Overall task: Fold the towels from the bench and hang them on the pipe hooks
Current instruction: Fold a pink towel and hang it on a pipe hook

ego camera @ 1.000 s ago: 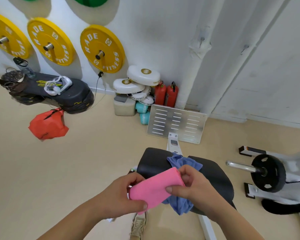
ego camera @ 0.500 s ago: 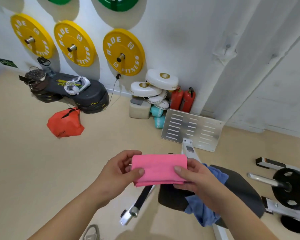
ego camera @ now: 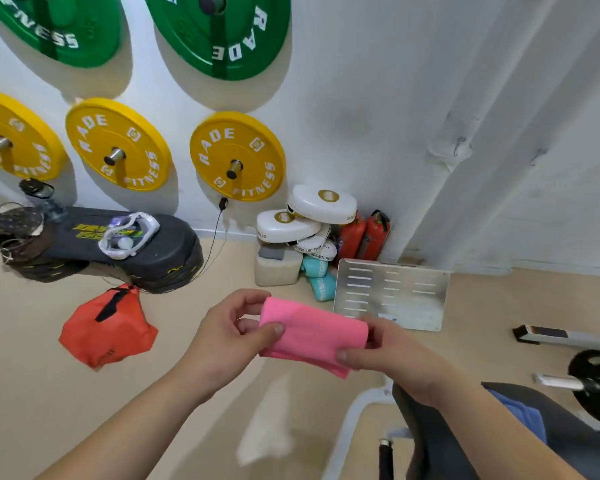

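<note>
A folded pink towel is held flat in the air in front of me. My left hand pinches its left end and my right hand pinches its right end. A blue towel lies on the black padded bench at the lower right, partly hidden by my right forearm. White pipes run up the wall at the right, with a small hook on one and another hook further right.
Yellow and green weight plates hang on the wall. Below them are a black mat stack, an orange bag, white pads, red extinguishers and a metal footplate. A loaded barbell plate stands at the right.
Both hands have lifted the pink towel up and away from the bench. My view has tilted upward, so the bench and blue towel have dropped to the lower right.
</note>
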`<state>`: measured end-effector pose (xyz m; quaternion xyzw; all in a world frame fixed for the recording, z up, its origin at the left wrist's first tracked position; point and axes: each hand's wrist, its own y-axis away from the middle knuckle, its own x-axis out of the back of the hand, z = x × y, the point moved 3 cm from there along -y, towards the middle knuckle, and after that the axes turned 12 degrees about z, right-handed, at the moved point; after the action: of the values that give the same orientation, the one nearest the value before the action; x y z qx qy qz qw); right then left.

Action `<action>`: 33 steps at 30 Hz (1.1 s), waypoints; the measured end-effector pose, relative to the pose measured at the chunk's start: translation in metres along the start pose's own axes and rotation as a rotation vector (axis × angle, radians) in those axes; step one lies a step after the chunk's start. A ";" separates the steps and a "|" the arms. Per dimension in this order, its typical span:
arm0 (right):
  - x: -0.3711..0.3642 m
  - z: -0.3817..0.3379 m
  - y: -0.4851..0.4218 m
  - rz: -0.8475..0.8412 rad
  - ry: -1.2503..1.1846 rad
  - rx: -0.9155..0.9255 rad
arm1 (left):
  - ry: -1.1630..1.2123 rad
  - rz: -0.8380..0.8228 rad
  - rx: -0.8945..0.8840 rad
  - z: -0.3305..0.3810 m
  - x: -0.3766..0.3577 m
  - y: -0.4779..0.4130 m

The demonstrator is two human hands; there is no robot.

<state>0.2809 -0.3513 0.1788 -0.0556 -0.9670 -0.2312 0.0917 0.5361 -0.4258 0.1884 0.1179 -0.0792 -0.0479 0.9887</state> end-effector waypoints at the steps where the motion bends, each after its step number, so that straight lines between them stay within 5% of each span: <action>1: 0.002 -0.010 -0.005 0.063 -0.032 0.010 | -0.007 -0.012 0.005 0.009 -0.003 -0.014; 7: 0.068 -0.050 -0.056 0.407 -0.283 0.040 | -0.030 -0.160 0.034 0.060 -0.078 -0.108; 12: 0.149 -0.080 -0.127 0.454 -0.354 0.025 | -0.087 -0.276 -0.060 0.110 -0.157 -0.201; 19: 0.262 -0.158 -0.195 0.547 -0.296 0.019 | -0.165 -0.349 -0.160 0.203 -0.255 -0.303; 33: 0.509 -0.260 -0.284 1.121 -0.135 0.060 | -0.222 -0.706 -0.458 0.385 -0.509 -0.455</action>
<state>-0.2192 -0.6892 0.3854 -0.5729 -0.7993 -0.1156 0.1398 -0.0630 -0.8948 0.3747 -0.0902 -0.1270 -0.4120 0.8978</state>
